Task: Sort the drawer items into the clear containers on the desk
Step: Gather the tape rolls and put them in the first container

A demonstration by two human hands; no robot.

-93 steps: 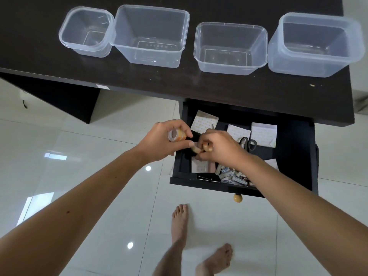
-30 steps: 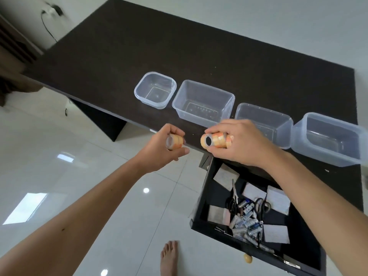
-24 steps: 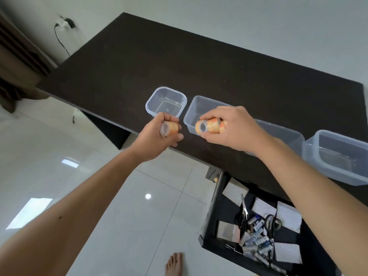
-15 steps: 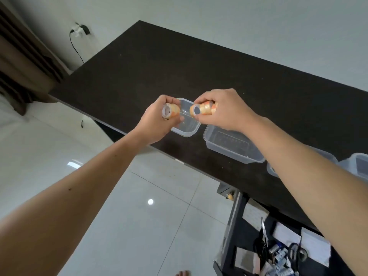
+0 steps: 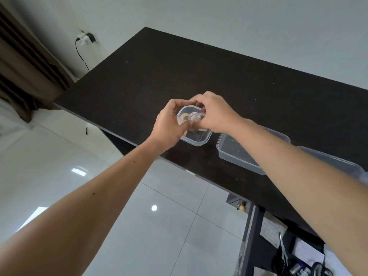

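Both my hands meet over the small square clear container (image 5: 201, 140), the leftmost on the dark desk (image 5: 179, 72). My left hand (image 5: 169, 124) pinches an orange-and-white tape roll (image 5: 183, 118) just inside the container's rim. My right hand (image 5: 214, 114) grips more small tape rolls (image 5: 196, 117) beside it, also lowered into the container. The rolls are blurred and partly hidden by my fingers. The open drawer (image 5: 251, 236) shows at the bottom right with paper pads (image 5: 306, 251) and scissors (image 5: 320, 268) inside.
A larger clear container (image 5: 233, 154) stands right of the small one, and a third (image 5: 338, 163) lies behind my right forearm. A wall plug with a cable (image 5: 84, 39) and a brown curtain (image 5: 23, 62) are at the left. White tiled floor lies below the desk edge.
Both hands have carried the tape rolls from the drawer up to the desk and then down into the small leftmost container. My view has swung up and left.
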